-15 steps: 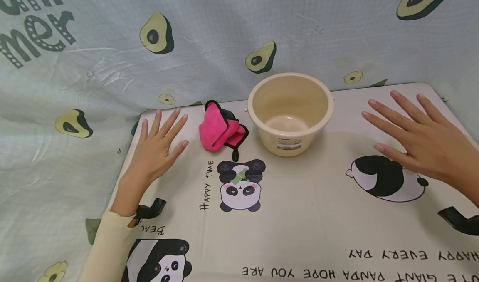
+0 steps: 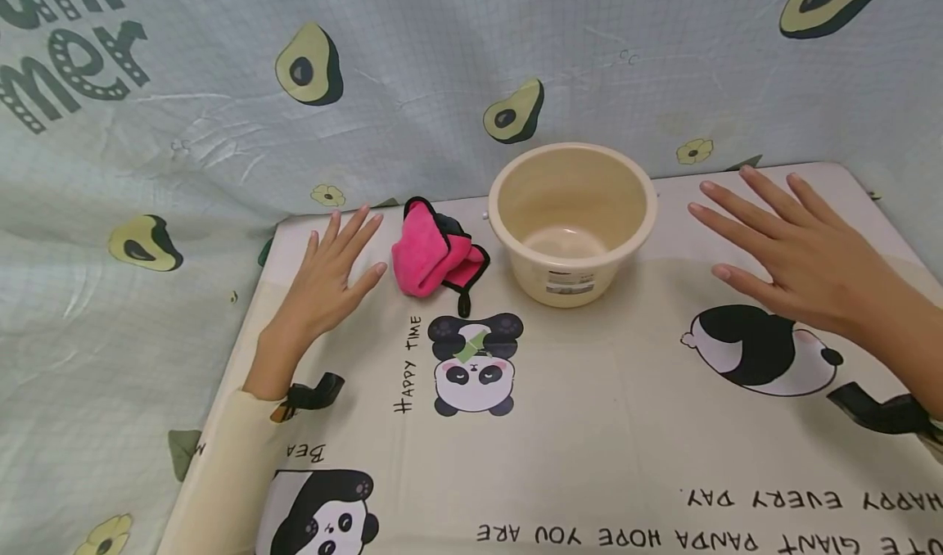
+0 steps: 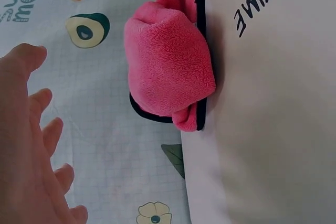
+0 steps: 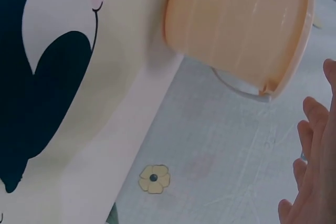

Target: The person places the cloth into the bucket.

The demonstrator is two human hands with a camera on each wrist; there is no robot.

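Observation:
A crumpled pink cloth (image 2: 421,256) with black edging and a small black loop lies on the table, left of a cream plastic bucket (image 2: 570,281). The bucket stands upright, and its visible inside holds nothing. My left hand (image 2: 327,285) hovers just left of the cloth, fingers spread, apart from it. To the right of the bucket, my right hand (image 2: 796,252) is held above the table with straight, spread fingers, touching nothing. In the left wrist view the cloth (image 3: 168,61) shows its fluffy side; in the right wrist view the bucket (image 4: 236,24) shows a thin handle hanging at its rim.
The table (image 2: 589,457) carries a cover printed with pandas and lettering. A pale curtain (image 2: 412,64) with avocado prints hangs right behind the bucket and down the left side. Black straps (image 2: 317,393) stick out at both wrists.
My left hand has moved right, closer to the cloth. My right hand has shifted left toward the bucket. The cloth and the bucket have stayed in place.

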